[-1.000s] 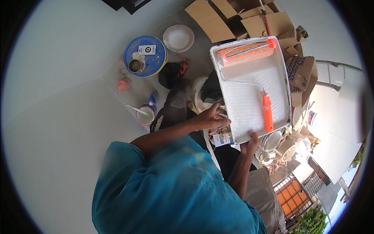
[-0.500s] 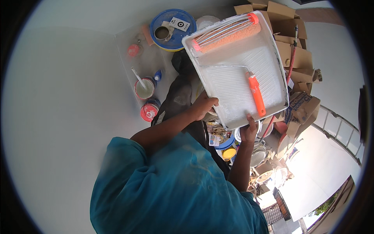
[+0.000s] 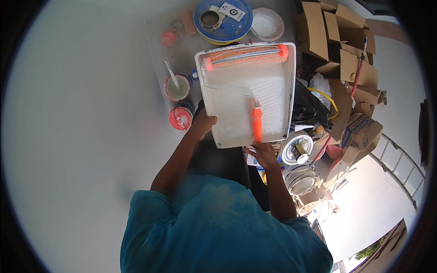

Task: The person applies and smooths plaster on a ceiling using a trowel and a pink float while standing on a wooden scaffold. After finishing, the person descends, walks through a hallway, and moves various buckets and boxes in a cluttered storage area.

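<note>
A white paint tray (image 3: 277, 98) with a ribbed floor is held out in front of me. My left hand (image 3: 203, 123) grips its left rim, thumb over the edge. At the near edge, my right hand (image 3: 264, 154) holds the tray from below, its thumb close to the roller handle. Inside lies a paint roller (image 3: 257, 123) with an orange handle and a thin wire frame. Its orange fuzzy sleeve (image 3: 248, 57) rests across the far, deep end, beside shiny metal cage wires. Whitish paint coats the tray's floor and walls.
Left of the tray stand an open paint can (image 3: 176, 88) with a stick in it and a red-lidded can (image 3: 180, 117). Beyond are a blue-lidded bucket (image 3: 246, 27) and a white basin (image 3: 268, 23). Cardboard boxes (image 3: 314, 32), a red pole (image 3: 358, 73) and a ladder (image 3: 387, 159) are at right.
The tray has swung left and come closer to level, carrying the roller with it. Both hands keep their hold on it. The view has shifted, showing more of the basin and clutter.
</note>
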`<state>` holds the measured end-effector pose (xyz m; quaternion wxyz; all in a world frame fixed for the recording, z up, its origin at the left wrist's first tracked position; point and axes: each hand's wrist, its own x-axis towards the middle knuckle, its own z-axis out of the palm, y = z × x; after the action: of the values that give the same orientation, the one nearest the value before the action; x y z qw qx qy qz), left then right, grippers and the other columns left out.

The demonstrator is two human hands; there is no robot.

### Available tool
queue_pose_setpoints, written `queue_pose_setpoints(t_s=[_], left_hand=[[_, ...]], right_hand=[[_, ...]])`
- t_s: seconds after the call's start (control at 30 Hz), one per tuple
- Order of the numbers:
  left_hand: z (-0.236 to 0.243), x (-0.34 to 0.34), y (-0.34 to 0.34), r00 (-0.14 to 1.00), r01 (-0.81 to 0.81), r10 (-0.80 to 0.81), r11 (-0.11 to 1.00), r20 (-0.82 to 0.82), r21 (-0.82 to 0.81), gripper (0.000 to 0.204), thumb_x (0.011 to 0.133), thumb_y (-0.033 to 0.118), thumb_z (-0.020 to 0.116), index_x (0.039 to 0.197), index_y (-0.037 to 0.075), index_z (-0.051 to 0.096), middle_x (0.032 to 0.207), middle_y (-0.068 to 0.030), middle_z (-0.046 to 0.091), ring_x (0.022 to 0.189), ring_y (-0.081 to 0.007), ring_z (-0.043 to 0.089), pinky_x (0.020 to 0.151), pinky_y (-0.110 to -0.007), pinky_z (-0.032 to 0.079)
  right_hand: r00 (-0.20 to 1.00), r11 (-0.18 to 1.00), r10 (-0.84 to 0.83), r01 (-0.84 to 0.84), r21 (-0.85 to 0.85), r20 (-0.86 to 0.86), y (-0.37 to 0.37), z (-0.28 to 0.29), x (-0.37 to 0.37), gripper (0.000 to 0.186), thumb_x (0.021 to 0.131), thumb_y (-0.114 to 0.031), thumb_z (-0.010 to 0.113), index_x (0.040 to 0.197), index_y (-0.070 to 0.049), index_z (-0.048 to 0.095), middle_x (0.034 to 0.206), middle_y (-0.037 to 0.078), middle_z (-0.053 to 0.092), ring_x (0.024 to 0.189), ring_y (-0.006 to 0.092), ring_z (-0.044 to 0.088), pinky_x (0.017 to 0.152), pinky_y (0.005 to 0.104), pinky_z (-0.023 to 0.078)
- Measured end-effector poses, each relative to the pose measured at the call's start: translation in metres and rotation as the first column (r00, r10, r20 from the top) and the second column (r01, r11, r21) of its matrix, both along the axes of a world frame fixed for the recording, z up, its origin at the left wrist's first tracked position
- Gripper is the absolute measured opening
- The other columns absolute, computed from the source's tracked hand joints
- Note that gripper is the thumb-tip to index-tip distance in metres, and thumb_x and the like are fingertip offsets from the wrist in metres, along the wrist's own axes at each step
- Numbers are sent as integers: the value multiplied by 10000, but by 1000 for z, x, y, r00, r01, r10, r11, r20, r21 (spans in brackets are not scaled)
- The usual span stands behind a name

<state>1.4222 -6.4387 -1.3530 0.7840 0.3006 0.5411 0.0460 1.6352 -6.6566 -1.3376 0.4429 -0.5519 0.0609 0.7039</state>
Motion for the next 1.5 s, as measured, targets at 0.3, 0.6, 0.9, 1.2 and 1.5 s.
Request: queue_pose_setpoints(t_s=[0.3, 0.6, 0.9, 1.2, 1.5], left_hand=[[-66, -157, 14, 903, -7, 2, 1000, -430, -11, 418, 646, 62, 540, 1055, -18, 556, 876, -33, 534, 772, -143, 490, 643, -296, 402], [-173, -115, 47, 926, 109, -78, 992, -371, 64, 479, 674, -4, 456, 1141, -77, 533, 857, -49, 564, 714, -130, 497, 640, -256, 405], [-226, -124, 9, 850, 98, -131, 991, -510, -90, 475, 687, 35, 484, 1149, -66, 529, 805, -26, 517, 607, -85, 437, 488, -248, 343], [-238, -145, -9, 748, 187, -172, 981, -642, -45, 631, 714, 11, 467, 1339, -60, 417, 1286, -145, 508, 1201, -235, 476, 1006, -321, 366], [-251, -154, -2, 723, 155, -206, 978, -659, -136, 593, 724, 12, 474, 1311, -63, 434, 1248, -125, 517, 1137, -224, 497, 991, -321, 375]], right_hand=[[794, 875, -480, 404, -266, -373, -4, -124, -124, 398, 848, -58, 607, 1229, -64, 489, 1148, 88, 555, 1066, 270, 578, 930, 562, 487], [986, 901, -151, 167, -402, 69, 38, -214, -89, 337, 858, -76, 492, 1195, -64, 506, 1114, 92, 575, 1064, 230, 580, 921, 440, 485], [834, 950, -258, 310, -29, 487, 186, -348, 42, 398, 904, -140, 440, 1289, -47, 480, 1194, 100, 589, 1024, 188, 590, 842, 355, 490], [560, 824, 493, -54, -564, 666, 261, -588, 87, 691, 758, -404, 759, 1209, 53, 503, 1045, 174, 638, 895, 299, 642, 674, 406, 545], [700, 807, -281, 543, -234, 656, 262, -567, 82, 539, 785, -234, 705, 1235, 21, 552, 1179, 207, 605, 1073, 321, 591, 866, 401, 461]])
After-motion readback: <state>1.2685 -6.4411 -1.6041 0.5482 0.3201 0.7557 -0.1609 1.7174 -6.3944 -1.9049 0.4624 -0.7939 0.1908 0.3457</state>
